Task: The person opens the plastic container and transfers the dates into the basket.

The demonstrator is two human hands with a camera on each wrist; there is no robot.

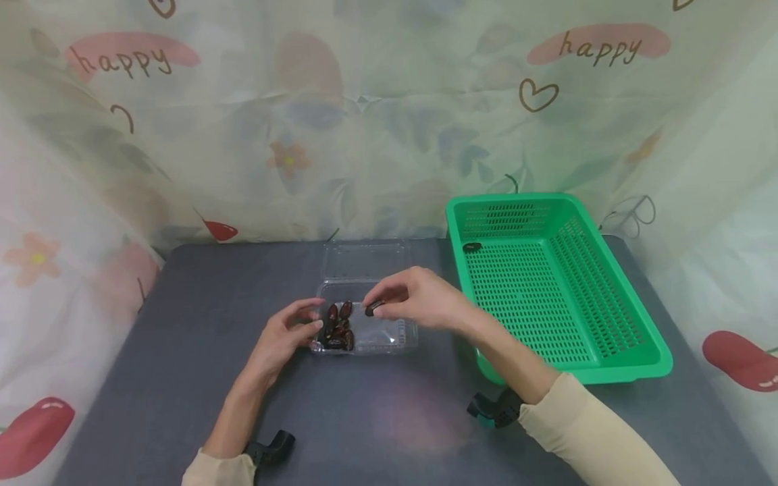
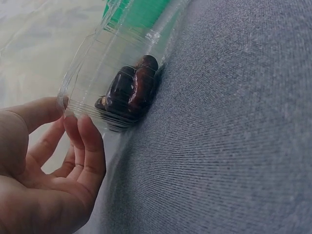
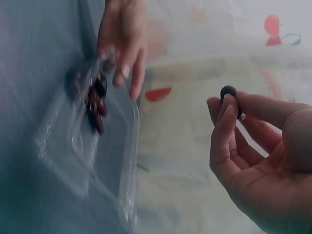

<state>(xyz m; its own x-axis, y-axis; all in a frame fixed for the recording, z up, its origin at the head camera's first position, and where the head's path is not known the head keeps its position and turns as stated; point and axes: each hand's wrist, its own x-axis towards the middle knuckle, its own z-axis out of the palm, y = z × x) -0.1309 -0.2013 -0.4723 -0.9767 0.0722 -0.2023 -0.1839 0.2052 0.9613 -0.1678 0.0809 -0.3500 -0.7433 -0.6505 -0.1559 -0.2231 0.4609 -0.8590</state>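
A clear plastic box with its lid folded back stands on the dark cloth. Several dark red-brown dates lie together at its left end, also visible through the wall in the left wrist view. My left hand pinches the box's left rim between thumb and fingers. Above the box's right part, my right hand holds one dark date between thumb and fingertips; in the right wrist view that date is raised apart from the box.
A green basket stands on the right of the table, with one dark date in its back left corner. A patterned curtain hangs behind the table. Black wrist devices show at both forearms.
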